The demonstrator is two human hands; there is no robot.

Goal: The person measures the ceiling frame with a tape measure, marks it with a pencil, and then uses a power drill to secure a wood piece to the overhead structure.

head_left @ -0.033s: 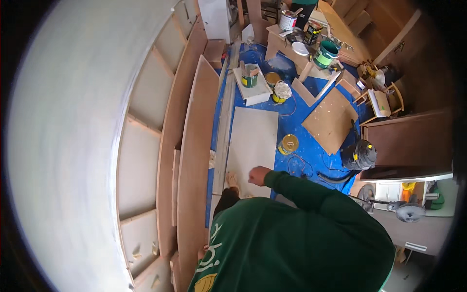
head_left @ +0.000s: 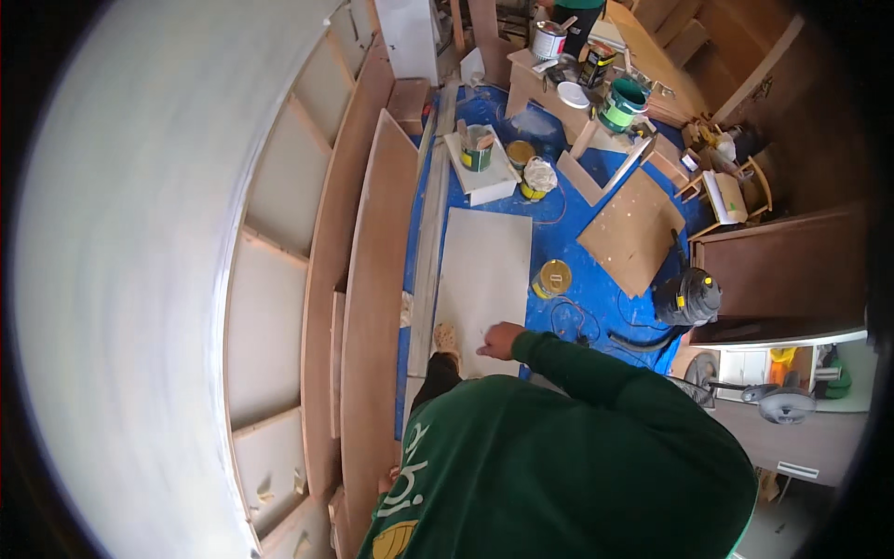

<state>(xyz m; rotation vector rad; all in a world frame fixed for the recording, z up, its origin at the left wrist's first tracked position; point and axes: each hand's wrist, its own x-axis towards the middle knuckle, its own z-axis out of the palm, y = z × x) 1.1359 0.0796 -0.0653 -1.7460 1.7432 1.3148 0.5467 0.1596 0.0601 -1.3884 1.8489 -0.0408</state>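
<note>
My right hand (head_left: pixel 503 341) hangs over the near end of a long white panel (head_left: pixel 486 261) on the floor. Its fingers are curled in, and whatever may be in them is hidden. Only a small part of my left hand (head_left: pixel 386 481) shows, beside the near end of a long brown wooden board (head_left: pixel 374 289). The green sweatshirt covers the rest of that hand, so its fingers cannot be read. My foot in a light clog (head_left: pixel 447 341) stands on the white panel, left of my right hand.
Blue sheeting (head_left: pixel 549 233) covers the floor. Ahead stand a green paint can (head_left: pixel 476 149) on a white box (head_left: pixel 492 186) and a lidded yellow can (head_left: pixel 553 278). A black vacuum cleaner (head_left: pixel 687 296) and a brown sheet (head_left: pixel 633 231) lie right. Another person (head_left: pixel 577 23) stands beyond the cluttered workbench.
The view has shifted slightly. My right hand is a little lower in the picture, and my clogged foot shows more sharply.
</note>
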